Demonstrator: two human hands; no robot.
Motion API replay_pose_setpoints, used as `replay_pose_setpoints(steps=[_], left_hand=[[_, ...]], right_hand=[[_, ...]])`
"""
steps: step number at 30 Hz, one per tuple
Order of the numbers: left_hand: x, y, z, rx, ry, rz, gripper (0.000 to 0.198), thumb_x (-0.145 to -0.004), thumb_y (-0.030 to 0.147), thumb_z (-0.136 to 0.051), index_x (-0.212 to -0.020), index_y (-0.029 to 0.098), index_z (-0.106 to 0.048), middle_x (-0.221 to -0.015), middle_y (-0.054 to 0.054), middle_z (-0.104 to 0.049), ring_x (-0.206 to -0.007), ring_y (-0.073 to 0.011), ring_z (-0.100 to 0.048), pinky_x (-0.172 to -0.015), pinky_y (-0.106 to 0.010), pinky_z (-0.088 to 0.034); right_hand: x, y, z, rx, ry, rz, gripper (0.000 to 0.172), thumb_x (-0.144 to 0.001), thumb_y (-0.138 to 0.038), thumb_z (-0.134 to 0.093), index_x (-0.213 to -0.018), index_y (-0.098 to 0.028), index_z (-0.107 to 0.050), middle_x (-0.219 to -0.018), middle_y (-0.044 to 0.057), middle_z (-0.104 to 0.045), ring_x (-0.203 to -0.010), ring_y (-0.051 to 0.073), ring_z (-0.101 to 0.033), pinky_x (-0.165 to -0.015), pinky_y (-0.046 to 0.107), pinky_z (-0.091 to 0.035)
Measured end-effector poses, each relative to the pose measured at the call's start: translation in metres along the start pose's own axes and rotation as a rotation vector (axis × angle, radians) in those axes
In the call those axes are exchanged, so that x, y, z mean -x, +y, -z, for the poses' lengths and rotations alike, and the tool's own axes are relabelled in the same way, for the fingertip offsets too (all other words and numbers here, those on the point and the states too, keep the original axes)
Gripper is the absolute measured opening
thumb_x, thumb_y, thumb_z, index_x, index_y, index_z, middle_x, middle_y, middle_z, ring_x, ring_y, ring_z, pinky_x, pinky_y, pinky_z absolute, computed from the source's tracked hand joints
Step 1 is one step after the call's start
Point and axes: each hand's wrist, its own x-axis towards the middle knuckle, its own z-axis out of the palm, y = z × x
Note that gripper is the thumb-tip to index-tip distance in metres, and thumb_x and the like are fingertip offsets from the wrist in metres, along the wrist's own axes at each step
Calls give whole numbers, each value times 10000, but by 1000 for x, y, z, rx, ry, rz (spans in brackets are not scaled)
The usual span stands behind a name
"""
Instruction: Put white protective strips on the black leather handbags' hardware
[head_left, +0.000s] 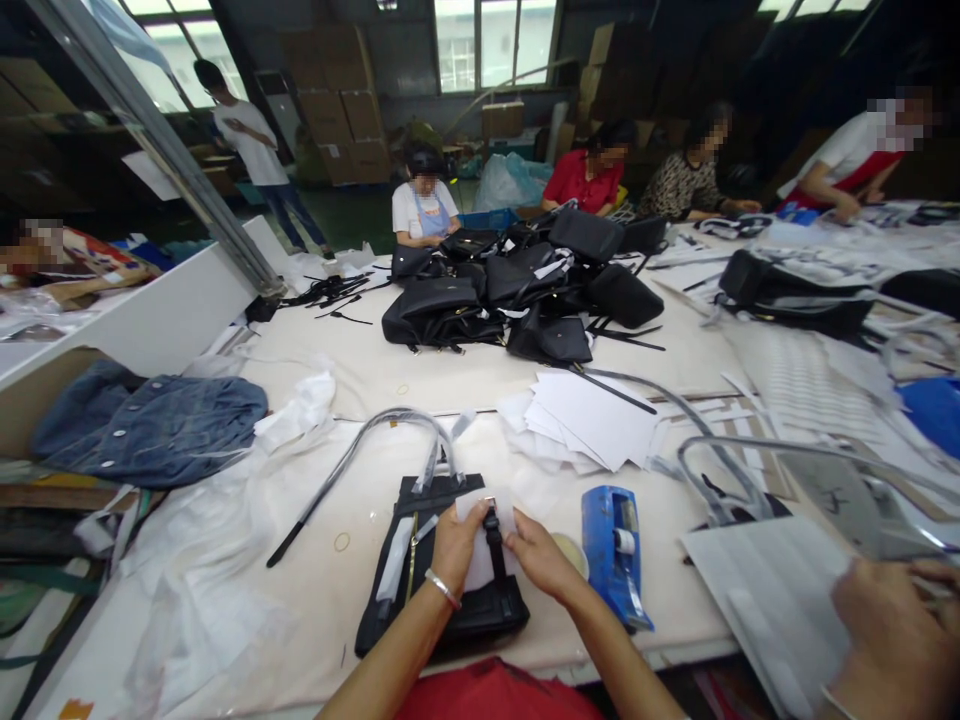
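Note:
In front of me a black handbag [480, 622] lies on the pale worktable, its plastic-wrapped handle [352, 452] stretching out to the left. A black strap [495, 550] with a metal buckle [490, 504] runs up the bag's front. Thin white paper [478, 572] is behind and around the strap. My left hand [454, 546] is closed on the paper, its thumb beside the buckle. Also closed, my right hand [538, 552] pinches the paper's right edge near the strap; its fingertips are partly hidden. A gold zip [412, 560] shows left of my left hand.
A blue tape dispenser [611, 550] stands right of my right hand. Beyond lie white sheets [589, 420] and a pile of black bags [517, 280]. At left is a denim garment [157, 420]. Another person's hand [892, 630] holds a pale panel [765, 600] at right.

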Motion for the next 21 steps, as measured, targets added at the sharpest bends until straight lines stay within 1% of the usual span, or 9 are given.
replay_pose_setpoints(steps=[8, 12, 17, 21], left_hand=[[1, -4, -2, -10, 15, -12, 401, -739, 447, -645, -962, 117, -696, -914, -112, -718, -754, -198, -642, -726, -312, -495], [3, -2, -3, 0, -9, -8, 411, -738, 458, -640, -959, 117, -698, -908, -110, -719, -749, -202, -643, -706, -305, -495], [2, 4, -3, -30, -59, 14, 427, -738, 472, -633, -947, 106, -697, -811, -101, -715, -723, -206, -636, -694, -310, -490], [0, 5, -4, -14, -109, 21, 424, -737, 473, -637, -942, 106, -696, -850, -111, -714, -736, -202, -635, -715, -310, -483]], right_hand=[[7, -1, -1, 130, 38, 19, 392, -840, -233, -429, -1217, -207, -532, -1183, 85, -613, -1067, 225, -560, -982, 409, -405], [11, 2, -2, 173, 46, 15, 374, -854, -258, -424, -1209, -207, -528, -1145, 89, -628, -1092, 229, -552, -982, 409, -408], [15, 2, -2, 217, 87, -16, 359, -864, -295, -404, -1182, -180, -526, -1109, 107, -633, -1105, 236, -545, -983, 403, -406], [19, 4, -2, 217, 110, -28, 366, -869, -322, -396, -1181, -179, -523, -1111, 107, -634, -1105, 237, -549, -976, 391, -411]])
